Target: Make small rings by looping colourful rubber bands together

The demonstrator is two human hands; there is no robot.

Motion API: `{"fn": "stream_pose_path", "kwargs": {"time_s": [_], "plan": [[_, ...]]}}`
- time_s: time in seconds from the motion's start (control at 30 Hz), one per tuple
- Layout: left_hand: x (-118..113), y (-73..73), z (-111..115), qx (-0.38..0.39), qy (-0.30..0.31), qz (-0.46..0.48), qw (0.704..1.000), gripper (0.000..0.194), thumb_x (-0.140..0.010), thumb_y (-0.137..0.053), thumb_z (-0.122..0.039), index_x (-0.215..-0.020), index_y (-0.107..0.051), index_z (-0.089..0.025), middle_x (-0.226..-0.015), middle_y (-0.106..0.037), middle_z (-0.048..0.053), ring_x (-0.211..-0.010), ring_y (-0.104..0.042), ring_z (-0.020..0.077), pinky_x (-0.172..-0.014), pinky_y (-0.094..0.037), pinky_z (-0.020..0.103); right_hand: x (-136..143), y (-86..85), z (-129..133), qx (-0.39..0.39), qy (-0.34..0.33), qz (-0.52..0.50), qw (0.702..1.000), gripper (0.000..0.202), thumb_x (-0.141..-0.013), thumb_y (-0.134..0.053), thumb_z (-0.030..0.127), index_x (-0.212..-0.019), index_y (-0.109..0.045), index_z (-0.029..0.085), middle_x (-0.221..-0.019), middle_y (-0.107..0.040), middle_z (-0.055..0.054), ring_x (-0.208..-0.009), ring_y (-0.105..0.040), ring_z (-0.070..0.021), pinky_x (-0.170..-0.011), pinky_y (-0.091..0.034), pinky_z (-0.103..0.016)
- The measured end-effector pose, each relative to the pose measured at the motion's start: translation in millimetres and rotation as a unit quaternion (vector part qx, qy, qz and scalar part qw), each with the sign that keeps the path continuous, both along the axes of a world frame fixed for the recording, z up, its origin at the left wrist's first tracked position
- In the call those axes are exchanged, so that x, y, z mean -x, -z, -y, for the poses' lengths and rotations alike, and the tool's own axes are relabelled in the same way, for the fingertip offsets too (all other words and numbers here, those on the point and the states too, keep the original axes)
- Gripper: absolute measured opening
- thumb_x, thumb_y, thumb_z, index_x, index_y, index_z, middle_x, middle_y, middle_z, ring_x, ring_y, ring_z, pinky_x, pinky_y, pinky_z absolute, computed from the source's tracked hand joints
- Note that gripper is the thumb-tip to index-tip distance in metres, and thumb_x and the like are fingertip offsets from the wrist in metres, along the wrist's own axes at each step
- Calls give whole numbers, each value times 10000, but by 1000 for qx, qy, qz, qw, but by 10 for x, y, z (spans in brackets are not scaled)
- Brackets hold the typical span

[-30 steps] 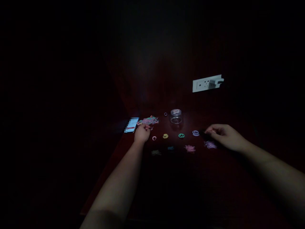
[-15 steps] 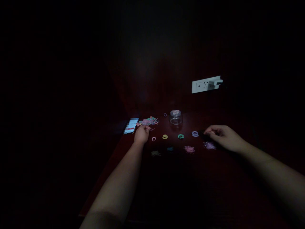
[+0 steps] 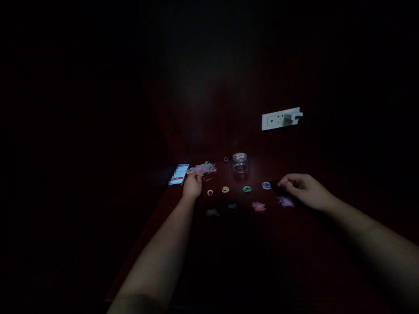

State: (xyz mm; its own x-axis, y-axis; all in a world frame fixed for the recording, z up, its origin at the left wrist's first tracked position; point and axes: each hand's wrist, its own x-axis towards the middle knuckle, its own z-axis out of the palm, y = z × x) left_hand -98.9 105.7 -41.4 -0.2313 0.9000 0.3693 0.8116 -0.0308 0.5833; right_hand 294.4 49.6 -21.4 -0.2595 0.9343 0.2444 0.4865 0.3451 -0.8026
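My left hand [image 3: 193,185] is at the near edge of a mixed pile of small elastic bands [image 3: 204,168], fingers pinched together. What lies between its fingertips is hidden; a few thin pink strands rest just right of them. My right hand [image 3: 303,188] hovers beside the purple hair ties [image 3: 266,186] and a heap of thin purple bands [image 3: 286,201]. Its fingers are curled into a pinch, contents too dark to make out. Leftward in the same row are green hair ties [image 3: 247,189], yellow ones [image 3: 225,189] and a pink one [image 3: 210,192].
Small heaps of pink [image 3: 258,207], dark teal [image 3: 232,206] and pale yellowish bands [image 3: 212,212] lie nearer me. A lidded clear jar [image 3: 240,164] stands behind, beside a small ring [image 3: 225,159]. A lit phone [image 3: 179,174] lies left; a wall socket [image 3: 280,118] holds a plug.
The view has shifted slightly. My left hand's fingertips have drawn a little left, away from the thin pink strands. My right hand stays nearly in place, still pinched.
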Motion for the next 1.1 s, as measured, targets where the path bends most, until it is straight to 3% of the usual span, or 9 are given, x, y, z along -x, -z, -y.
{"fn": "stream_pose_path", "kwargs": {"time_s": [0.7,0.93,1.1], "plan": [[8,19,-5,-49,20,29,998,190,-924,-470,-211,-1060,-597,-172,-1029,-681,76,-948,-641,192,-903,-483,305,30,-49,33,10,3,-3,1000,244,-779,-601,425,-785,-655,187,-630,-558,14,-542,-471,-125,-507,-364,-252],[-14,32,20,-4,71,15,997,204,-878,-501,-201,-1019,-648,-197,-813,-683,20,-720,-631,167,-740,-497,281,26,-54,32,-5,8,6,1000,239,-781,-599,418,-786,-666,188,-664,-603,-1,-575,-516,-138,-527,-397,-257],[-38,61,2,5,93,8,996,210,-874,-530,-217,-1041,-658,-211,-856,-702,26,-768,-648,181,-771,-502,300,33,-51,46,-5,5,5,1000,226,-790,-599,402,-781,-661,184,-615,-559,16,-544,-479,-121,-498,-369,-241]]}}
